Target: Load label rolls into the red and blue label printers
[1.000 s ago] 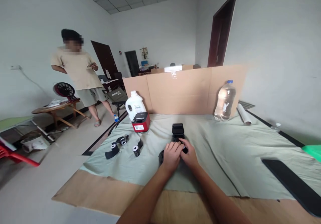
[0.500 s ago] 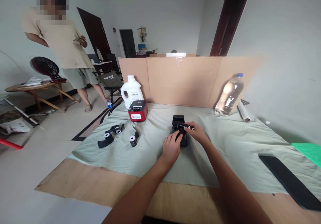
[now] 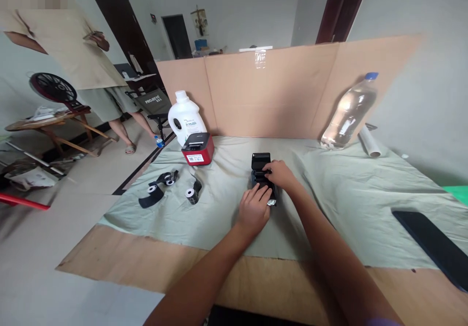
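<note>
Head view: a small black printer (image 3: 262, 176) sits mid-bench on the green cloth (image 3: 329, 204), lid up at 12 o'clock. It looks light, rigid and smooth-sided, best held by its flanks. Left hand (image 3: 253, 210) clasps its near end; right hand (image 3: 278, 174) has dropped from above onto it, fingers curled inside.

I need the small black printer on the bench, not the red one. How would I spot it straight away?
Start at the cardboard wall behind the green cloth. In front of its middle sits the black printer, lid up, under the left hand and right hand. The red printer stands further left, by the white jug.
</note>
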`<control>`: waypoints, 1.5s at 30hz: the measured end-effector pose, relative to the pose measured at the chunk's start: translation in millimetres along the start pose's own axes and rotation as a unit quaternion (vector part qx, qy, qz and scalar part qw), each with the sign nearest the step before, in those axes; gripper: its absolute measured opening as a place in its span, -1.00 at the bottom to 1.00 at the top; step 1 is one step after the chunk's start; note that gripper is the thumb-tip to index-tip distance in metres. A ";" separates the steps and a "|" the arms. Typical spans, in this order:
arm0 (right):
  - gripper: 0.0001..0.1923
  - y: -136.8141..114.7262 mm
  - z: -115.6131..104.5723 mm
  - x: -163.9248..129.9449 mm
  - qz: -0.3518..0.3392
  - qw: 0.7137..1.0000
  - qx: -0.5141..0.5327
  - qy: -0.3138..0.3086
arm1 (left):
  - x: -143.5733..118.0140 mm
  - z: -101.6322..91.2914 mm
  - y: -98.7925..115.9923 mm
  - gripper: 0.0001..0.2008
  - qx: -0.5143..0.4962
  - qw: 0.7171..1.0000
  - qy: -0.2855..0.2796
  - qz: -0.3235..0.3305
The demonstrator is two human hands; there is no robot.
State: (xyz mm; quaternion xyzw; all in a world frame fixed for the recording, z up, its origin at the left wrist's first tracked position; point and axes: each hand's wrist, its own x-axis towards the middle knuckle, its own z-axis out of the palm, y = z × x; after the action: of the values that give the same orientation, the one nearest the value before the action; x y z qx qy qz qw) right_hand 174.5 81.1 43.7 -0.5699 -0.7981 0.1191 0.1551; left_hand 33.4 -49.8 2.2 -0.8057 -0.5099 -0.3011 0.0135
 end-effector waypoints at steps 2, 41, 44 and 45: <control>-0.68 -9.2 3.1 -4.2 0.047 0.998 -0.036 0.018 | 0.7 0.6 -0.1 -0.50 -0.003 1.000 -0.004 -0.001; -0.59 6.5 43.5 -31.4 0.186 0.900 0.374 0.122 | 26.2 2.3 -28.7 -0.01 -0.134 0.969 -0.088 -0.187; -0.56 28.1 27.7 -25.3 0.173 0.891 0.380 0.179 | 60.9 8.0 -13.4 -0.06 -0.139 0.970 -0.066 -0.187; -0.56 43.0 16.3 -21.1 0.166 0.890 0.375 0.197 | 78.0 14.2 -4.2 -0.05 -0.147 0.970 -0.064 -0.181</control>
State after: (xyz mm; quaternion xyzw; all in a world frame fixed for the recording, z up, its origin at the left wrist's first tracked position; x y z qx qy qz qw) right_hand 212.2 74.8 10.6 -0.6053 -0.5407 0.3194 0.4892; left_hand 59.9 20.3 28.3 -0.7108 -0.5971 -0.3183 -0.1921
